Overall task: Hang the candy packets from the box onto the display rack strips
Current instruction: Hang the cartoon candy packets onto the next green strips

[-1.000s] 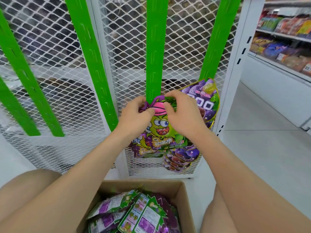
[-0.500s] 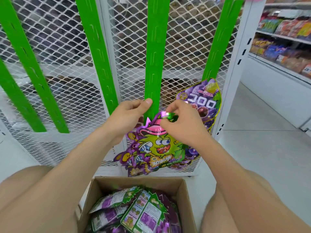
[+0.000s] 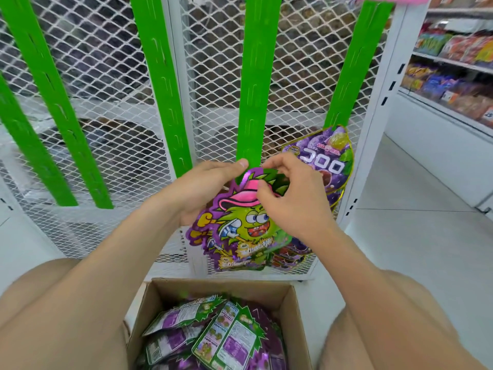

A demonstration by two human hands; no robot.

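Observation:
A purple and green candy packet (image 3: 240,231) with a cartoon face hangs at the bottom end of the middle green strip (image 3: 257,84). My left hand (image 3: 205,188) holds the packet's left side from behind, thumb up at the strip's end. My right hand (image 3: 290,193) pinches the packet's top by the pink hat. A purple grape packet (image 3: 324,156) hangs on the right green strip (image 3: 354,70). The cardboard box (image 3: 221,288) below holds several more packets (image 3: 218,335), backs up.
Other green strips (image 3: 160,84) hang on the white mesh rack (image 3: 106,76) to the left. A white rack post (image 3: 373,124) stands at right. Store shelves (image 3: 453,62) with snacks line the far right, past the pale floor (image 3: 413,236). My knees flank the box.
The packet was lowered from the strip's end half a second ago, then raised back against it. Both hands kept hold and shifted with it.

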